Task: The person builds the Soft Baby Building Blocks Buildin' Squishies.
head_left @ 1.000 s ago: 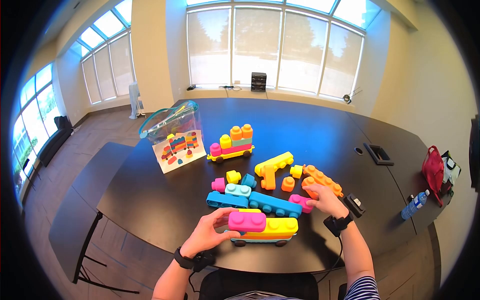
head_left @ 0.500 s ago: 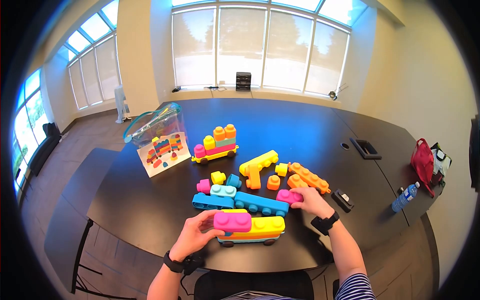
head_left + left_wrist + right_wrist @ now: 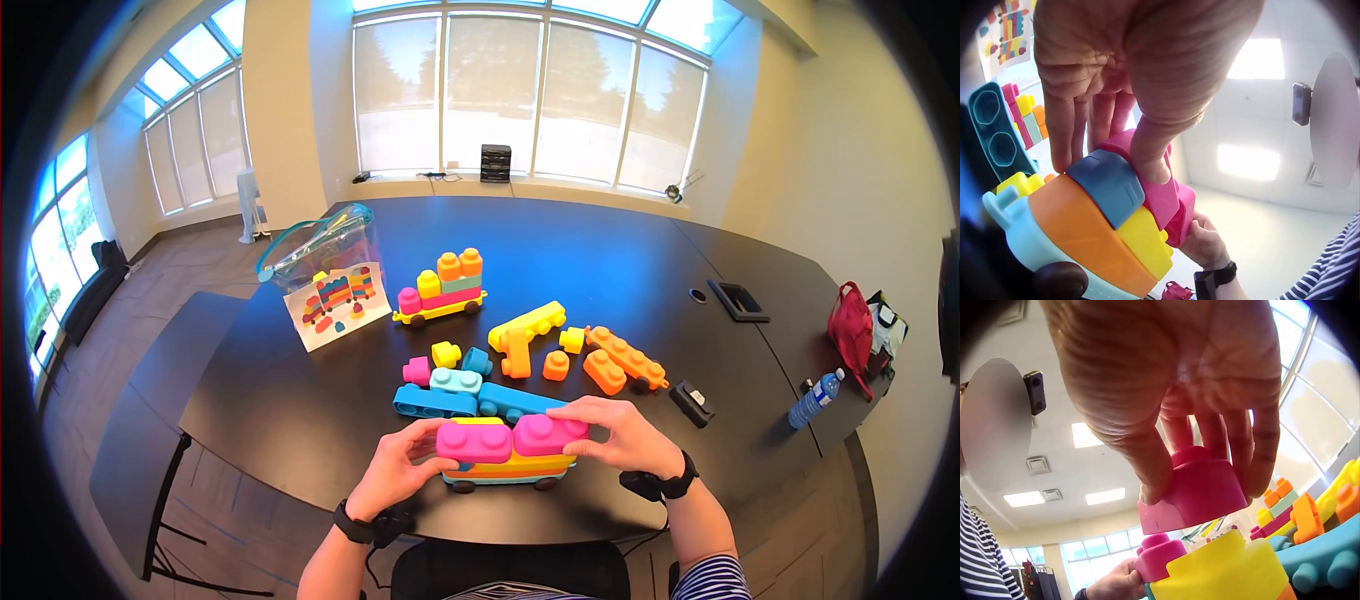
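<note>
Directly before me stands a wheeled toy wagon with a light blue base [image 3: 1025, 234], an orange layer [image 3: 1082, 222], a dark blue block [image 3: 1109, 182] and a yellow block [image 3: 1219, 569] on top. My left hand [image 3: 397, 468] grips a pink building block [image 3: 468, 443], thumb on its near side, where it sits over the dark blue block. In my right hand [image 3: 632, 440] a second pink building block [image 3: 1194, 494] is pinched between thumb and fingers. The right wrist view shows it tilted, with a gap above the yellow block's studs.
Beyond the wagon lie blue pieces [image 3: 435, 402], a light teal block [image 3: 456, 381], orange blocks [image 3: 604, 371] and yellow pieces [image 3: 527, 326]. A built toy wagon [image 3: 440, 290] stands behind them, beside a picture card [image 3: 338, 305] and clear bag [image 3: 335, 250]. A black device [image 3: 692, 403] and water bottle [image 3: 816, 400] are right.
My right hand took hold of the second pink block on the table and carried it left over the wagon's right end. My left hand stays on its pink block.
</note>
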Tool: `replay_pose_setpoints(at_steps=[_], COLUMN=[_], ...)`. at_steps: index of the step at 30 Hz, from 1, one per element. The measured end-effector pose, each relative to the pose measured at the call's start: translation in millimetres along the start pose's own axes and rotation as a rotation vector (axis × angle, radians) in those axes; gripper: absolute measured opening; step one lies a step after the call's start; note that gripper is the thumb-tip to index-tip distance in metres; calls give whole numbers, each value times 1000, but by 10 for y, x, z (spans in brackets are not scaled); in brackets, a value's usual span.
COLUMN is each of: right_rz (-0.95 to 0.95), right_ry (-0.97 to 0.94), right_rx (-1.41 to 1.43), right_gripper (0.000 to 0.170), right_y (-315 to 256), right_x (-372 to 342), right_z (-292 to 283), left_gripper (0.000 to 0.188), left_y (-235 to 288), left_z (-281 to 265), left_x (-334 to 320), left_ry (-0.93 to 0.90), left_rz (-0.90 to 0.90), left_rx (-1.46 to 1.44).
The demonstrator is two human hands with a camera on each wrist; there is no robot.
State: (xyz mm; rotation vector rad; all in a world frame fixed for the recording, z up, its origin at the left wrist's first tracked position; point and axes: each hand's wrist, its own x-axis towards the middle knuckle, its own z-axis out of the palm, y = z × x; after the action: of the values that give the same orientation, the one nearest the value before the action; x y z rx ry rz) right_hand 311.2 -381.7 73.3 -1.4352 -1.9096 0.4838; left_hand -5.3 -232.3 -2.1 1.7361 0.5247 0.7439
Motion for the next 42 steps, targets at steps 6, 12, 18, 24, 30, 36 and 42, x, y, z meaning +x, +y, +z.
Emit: replay_pose_setpoints(at_steps=[6,12,18,24,30,36,42], right_rz=[3,12,32,44,51,50,0], right_ry=[-9,-5,-27,-18,-13,-17,-214], right_rx=[-19,-22,-34,-42,-46,-43,23], right_gripper=[50,49,48,47,48,50,41], right_y=[0,26,21,-12,-32,-46,23], right_x=[-26,-20,-11,-4,-13,-8,165], right_z=[47,84,97,112,126,145,-39], left_gripper=[57,57,56,56,56,56,55], left_y=[21,36,47,57,55,60,102], left_z=[4,13,22,14,16,-12,-140], left_x=[4,1,0,-4,-7,-15,-16], left_ry=[-2,-2,1,-2,-1,-3,-22], left_rz=[-2,-6,4,-1,13,15,-15], left_rx=[-2,6,22,33,52,68,80])
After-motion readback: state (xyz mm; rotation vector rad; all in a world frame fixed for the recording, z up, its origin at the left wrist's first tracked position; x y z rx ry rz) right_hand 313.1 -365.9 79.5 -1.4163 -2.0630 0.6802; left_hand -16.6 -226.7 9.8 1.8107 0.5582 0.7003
